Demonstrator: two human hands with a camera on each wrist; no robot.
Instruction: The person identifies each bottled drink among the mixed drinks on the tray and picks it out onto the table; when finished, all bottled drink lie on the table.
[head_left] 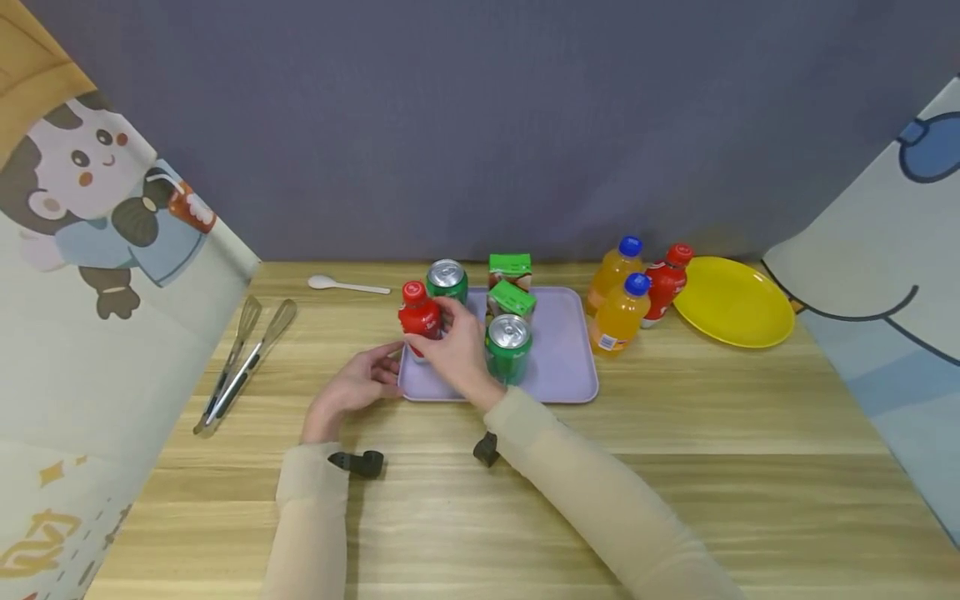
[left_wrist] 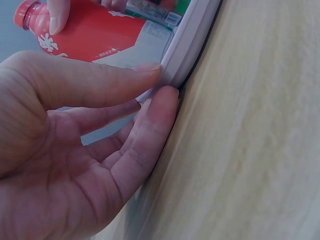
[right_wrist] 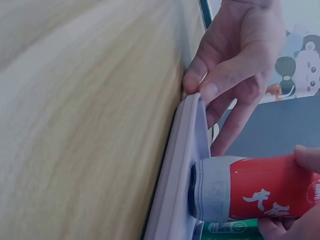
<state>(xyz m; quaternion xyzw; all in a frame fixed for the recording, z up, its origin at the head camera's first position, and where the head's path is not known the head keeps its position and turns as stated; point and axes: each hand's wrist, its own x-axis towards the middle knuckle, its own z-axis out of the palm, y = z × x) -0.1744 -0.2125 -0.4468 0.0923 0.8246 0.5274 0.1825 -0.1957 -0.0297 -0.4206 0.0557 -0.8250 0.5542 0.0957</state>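
In the head view my right hand [head_left: 461,350] holds a red-labelled bottle [head_left: 420,317] upright at the left end of a lilac tray [head_left: 564,354]. Its thumb and fingers pinch the bottle from either side, and in the right wrist view the bottle's pale base [right_wrist: 212,187] meets the tray. My left hand [head_left: 358,383] grips the tray's left front rim [left_wrist: 177,60], thumb above and a finger against the outer edge. On the tray stand a green can [head_left: 508,360] and a green-topped drink carton [head_left: 512,300]. Another green can [head_left: 447,282] and carton [head_left: 510,268] are behind.
Right of the tray are two orange drink bottles [head_left: 621,321] with blue caps, another red bottle [head_left: 664,287] and a yellow plate [head_left: 735,302]. A white spoon [head_left: 348,287] and metal tongs [head_left: 247,371] lie on the left. A dark panel [head_left: 480,133] closes off the back.
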